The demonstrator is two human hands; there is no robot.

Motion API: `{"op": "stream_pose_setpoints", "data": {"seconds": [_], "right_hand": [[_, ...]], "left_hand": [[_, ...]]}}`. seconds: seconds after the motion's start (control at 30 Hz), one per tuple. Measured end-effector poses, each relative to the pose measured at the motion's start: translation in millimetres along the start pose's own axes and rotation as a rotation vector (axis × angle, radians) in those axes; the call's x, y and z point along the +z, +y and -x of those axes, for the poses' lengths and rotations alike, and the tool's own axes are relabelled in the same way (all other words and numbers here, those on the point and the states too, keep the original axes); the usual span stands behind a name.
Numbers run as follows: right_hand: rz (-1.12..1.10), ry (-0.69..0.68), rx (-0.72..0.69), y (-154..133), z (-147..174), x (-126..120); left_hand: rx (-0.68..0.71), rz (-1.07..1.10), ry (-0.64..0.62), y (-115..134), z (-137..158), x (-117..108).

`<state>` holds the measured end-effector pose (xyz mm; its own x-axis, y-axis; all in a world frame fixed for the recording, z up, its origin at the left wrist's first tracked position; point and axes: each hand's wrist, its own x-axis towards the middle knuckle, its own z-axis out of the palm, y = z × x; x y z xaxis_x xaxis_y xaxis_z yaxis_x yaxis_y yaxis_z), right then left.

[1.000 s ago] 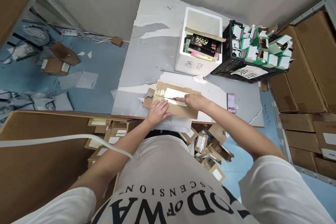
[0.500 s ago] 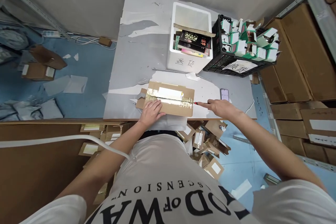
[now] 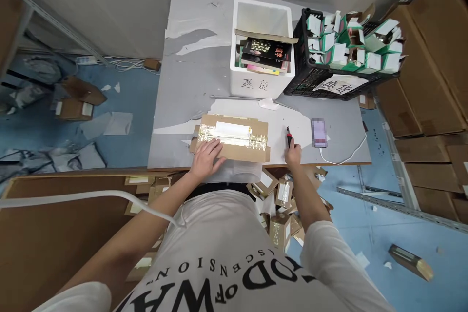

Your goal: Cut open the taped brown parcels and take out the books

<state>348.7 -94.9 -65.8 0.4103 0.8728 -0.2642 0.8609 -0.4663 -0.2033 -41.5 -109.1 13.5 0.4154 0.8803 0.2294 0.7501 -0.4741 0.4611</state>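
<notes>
A flat cardboard box [image 3: 241, 152] with shiny tape and a white label lies near the table's front edge. My left hand [image 3: 206, 158] rests on the box's left front part, its fingers stretched out and the thumb apart. To the right of the box, my right hand [image 3: 293, 154] is closed round a red and black box cutter [image 3: 288, 137], which points toward the back of the table. The cutter is apart from the box. At the box's left end, small flaps stick out.
Behind the box stand a white foam bin [image 3: 256, 83] holding books and packets, and a black crate [image 3: 302, 75] full of green and white cartons. A phone [image 3: 319, 132] on a cable lies right of my right hand. Opened boxes [image 3: 283, 192] are piled below the table edge.
My right hand has moved the box cutter away from the box's right end and turned it to point toward the back. My left hand stays on the box.
</notes>
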Motion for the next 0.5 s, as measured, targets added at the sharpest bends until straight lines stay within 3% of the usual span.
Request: {"op": "stream_pose_setpoints", "data": {"seconds": [0.1,0.27,0.33,0.4,0.5], "right_hand": [[-0.034,-0.032,0.034,1,-1,24],[-0.165,0.074,0.063,-1,15,26],[-0.342,0.091,0.072,-7,37,25],[-0.61,0.024,0.143,-19,68,29],[-1.142,-0.238,0.443,-49,114,40]], "left_hand": [[-0.015,0.022,-0.007,-3,-2,-2],[-0.089,0.055,0.023,-2,-9,-6],[-0.16,0.067,0.077,0,-11,-10],[-0.27,0.083,0.145,-1,-12,-13],[-0.478,0.197,0.223,-13,-13,-15]]}}
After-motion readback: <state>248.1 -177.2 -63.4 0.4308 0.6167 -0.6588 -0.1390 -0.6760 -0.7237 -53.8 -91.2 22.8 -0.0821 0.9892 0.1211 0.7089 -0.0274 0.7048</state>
